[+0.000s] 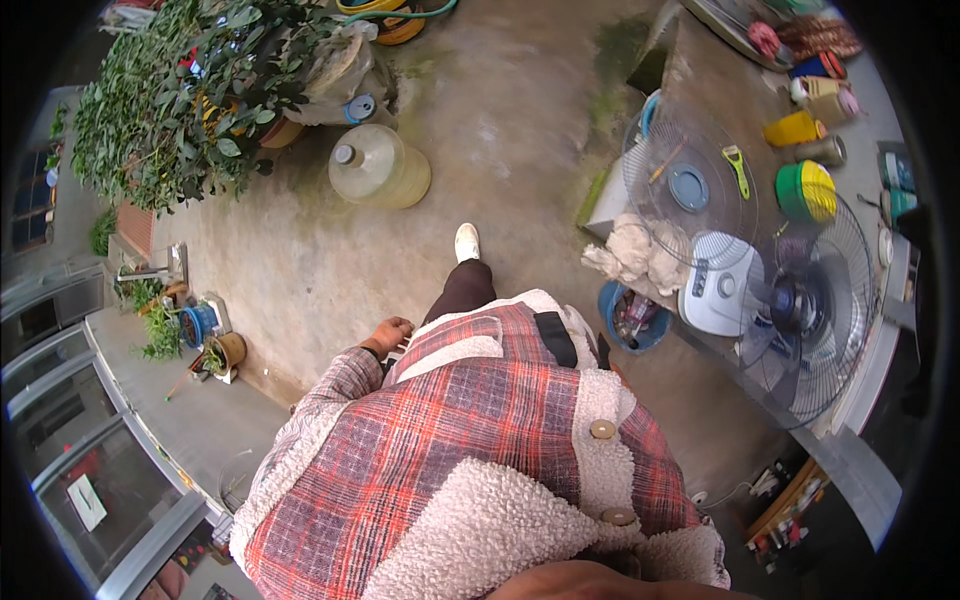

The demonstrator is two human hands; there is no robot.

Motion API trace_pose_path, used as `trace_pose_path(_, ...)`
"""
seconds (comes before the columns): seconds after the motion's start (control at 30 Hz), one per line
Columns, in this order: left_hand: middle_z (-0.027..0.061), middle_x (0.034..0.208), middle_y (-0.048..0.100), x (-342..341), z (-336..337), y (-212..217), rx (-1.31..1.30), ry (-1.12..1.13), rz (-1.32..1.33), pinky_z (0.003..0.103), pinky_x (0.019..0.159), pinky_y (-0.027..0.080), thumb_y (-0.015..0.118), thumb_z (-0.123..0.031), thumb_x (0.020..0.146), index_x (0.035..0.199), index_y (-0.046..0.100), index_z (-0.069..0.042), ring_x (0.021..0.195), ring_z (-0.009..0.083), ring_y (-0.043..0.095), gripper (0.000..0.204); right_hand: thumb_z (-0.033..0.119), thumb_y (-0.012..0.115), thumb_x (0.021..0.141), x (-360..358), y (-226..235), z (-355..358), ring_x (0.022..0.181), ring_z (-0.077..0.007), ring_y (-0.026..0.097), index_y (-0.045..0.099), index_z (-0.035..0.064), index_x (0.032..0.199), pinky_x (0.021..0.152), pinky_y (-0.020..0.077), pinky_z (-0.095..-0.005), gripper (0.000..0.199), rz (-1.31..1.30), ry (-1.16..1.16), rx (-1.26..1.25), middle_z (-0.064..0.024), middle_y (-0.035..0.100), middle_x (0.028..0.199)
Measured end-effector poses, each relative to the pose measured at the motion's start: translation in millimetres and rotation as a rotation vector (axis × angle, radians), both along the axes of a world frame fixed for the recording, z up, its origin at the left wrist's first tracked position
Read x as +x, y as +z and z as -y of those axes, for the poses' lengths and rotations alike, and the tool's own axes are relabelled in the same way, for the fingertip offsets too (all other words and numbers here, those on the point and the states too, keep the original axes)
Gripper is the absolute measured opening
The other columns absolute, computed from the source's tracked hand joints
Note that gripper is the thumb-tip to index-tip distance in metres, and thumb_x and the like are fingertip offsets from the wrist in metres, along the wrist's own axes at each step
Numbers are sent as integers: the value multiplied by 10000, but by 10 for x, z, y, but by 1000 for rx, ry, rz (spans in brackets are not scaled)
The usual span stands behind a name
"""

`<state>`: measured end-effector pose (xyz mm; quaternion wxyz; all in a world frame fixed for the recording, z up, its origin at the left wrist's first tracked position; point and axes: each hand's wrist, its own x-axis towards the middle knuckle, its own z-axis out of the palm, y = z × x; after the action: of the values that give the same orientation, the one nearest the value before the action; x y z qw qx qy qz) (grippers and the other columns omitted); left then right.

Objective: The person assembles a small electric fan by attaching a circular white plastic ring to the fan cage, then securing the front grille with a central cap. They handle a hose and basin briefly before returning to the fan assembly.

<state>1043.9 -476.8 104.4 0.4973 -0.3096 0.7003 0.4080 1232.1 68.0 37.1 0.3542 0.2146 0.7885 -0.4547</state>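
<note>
My left hand [390, 335] hangs at my side, beside the hem of my red and grey plaid jacket [480, 385] with fleece trim. Its fingers are loosely bent and a little apart, and I see nothing in them. My right hand does not show; the jacket covers that side. To my right, on a ledge, stands an electric fan with a white and grey base [718, 283] and dark blades [800, 305]. A round wire fan guard [735, 215] lies there with a blue-grey disc [689, 188] at its centre. Neither is touched by the visible hand.
A large plastic water jug [380, 168] stands on the concrete floor ahead, near a leafy potted plant [190, 100]. Crumpled beige cloth [640, 255] lies at the ledge's edge, above a blue bucket [635, 318]. Potted plants [205, 325] line the left side.
</note>
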Motion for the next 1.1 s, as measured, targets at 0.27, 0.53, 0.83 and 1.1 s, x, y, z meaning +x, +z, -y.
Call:
trace_pose_path(0.27, 83, 1033, 664, -750, 370, -149, 285, -39, -61, 308, 805, 510, 589, -192, 923, 1244, 558, -29, 925, 174, 630, 361, 214, 506, 904, -1549, 469, 459, 975, -415, 618, 648, 13, 1034, 836, 492, -449, 278, 131, 361, 100, -253, 645, 1023)
trace_pose_path(0.53, 87, 1095, 630, -1681, 1070, -133, 189, 36, -9, 343, 705, 533, 588, -244, 866, 1308, 507, -48, 883, 213, 637, 491, 264, 692, 720, -3123, 723, 1104, 862, -386, 656, 700, 81, 858, 750, 518, -445, 229, -34, 565, 158, -200, 678, 881)
trace_pose_path(0.83, 103, 1139, 628, -2661, 882, -234, 161, -98, -5, 346, 834, 505, 582, -249, 906, 1319, 500, -37, 996, 209, 613, 471, 231, 623, 782, -4628, 962, 1313, 868, -411, 636, 702, 42, 888, 743, 505, -477, 230, -90, 748, 209, -228, 662, 904)
trace_pose_path(1.1, 109, 1206, 615, -3930, 330, 56, 245, -150, -91, 311, 986, 430, 550, -223, 951, 1304, 514, -9, 1115, 189, 566, 415, 218, 635, 781, -6512, 826, 1128, 942, -407, 628, 691, 46, 932, 779, 502, -456, 236, -82, 699, 5, -228, 661, 964)
